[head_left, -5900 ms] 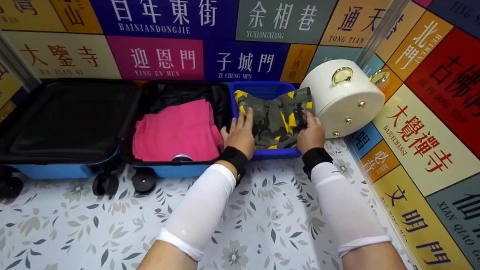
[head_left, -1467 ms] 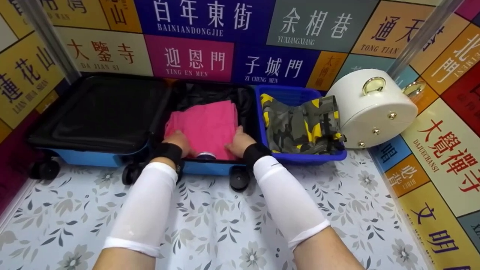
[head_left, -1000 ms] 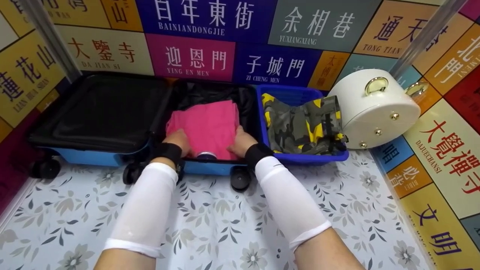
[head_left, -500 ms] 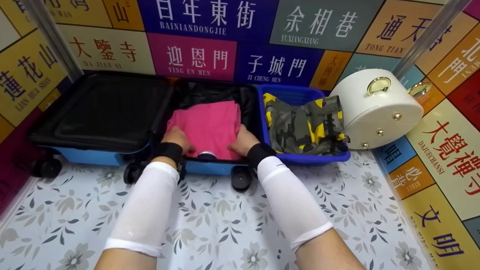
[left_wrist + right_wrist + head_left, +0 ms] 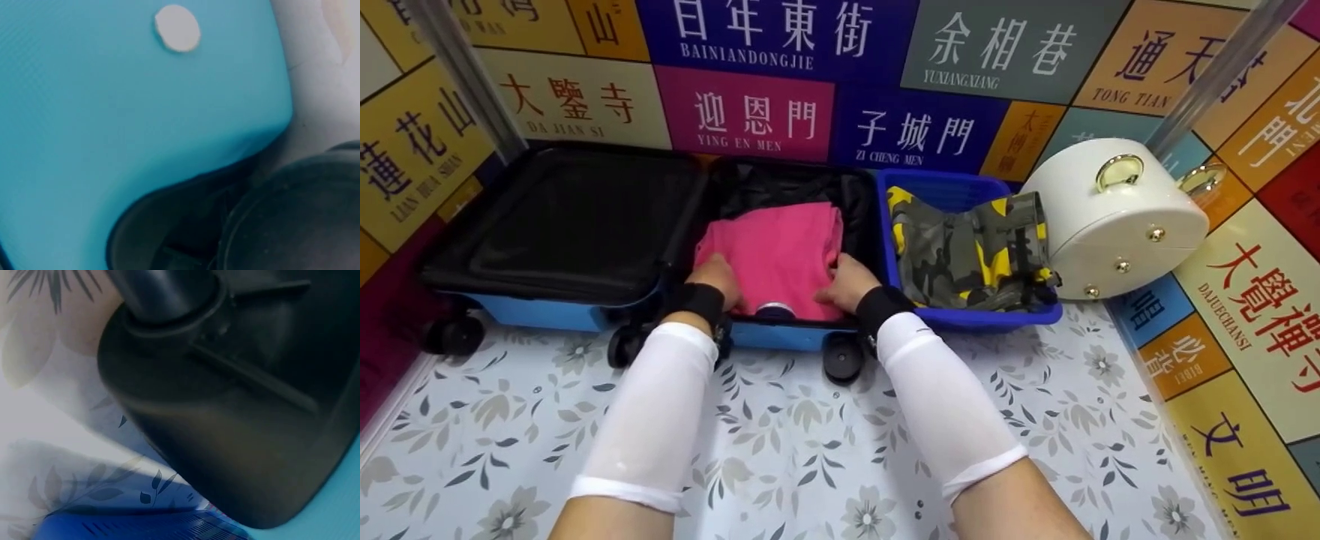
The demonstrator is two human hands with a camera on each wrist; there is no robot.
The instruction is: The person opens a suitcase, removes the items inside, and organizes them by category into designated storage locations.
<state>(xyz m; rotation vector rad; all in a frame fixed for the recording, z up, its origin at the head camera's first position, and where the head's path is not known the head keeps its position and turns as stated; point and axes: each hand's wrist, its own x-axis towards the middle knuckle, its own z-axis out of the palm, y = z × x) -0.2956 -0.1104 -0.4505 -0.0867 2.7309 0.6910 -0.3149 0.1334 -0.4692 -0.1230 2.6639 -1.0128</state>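
Open blue suitcase (image 5: 547, 311) lies flat on the floral-patterned surface (image 5: 810, 450), both halves exposed. Left half, black-lined, holds nothing visible. Right half holds a folded pink garment (image 5: 780, 247), which sits near the front edge of its compartment.

Left hand (image 5: 718, 276) is laid on the near left corner of the pink garment; right hand (image 5: 847, 281) is laid on its near right corner. Fingers are partly hidden by the cloth and the backs of the hands, so whether the fabric is pinched or merely pressed flat cannot be told. A small round dark object (image 5: 774, 309) shows between the hands at the suitcase rim; identity unclear.

Wrist views show only the blue shell (image 5: 112, 112) and a black caster housing (image 5: 236, 410) at close range; no hands visible there.

Judged progress: one garment is packed and is being seated or smoothed. A camouflage garment (image 5: 960, 251) with yellow patches is yet to be packed, lying in the blue plastic bin (image 5: 945, 191) just right of the suitcase. A white round case (image 5: 1110, 225) with gold fittings leans beside the bin, unpacked. Suitcase not yet closed.
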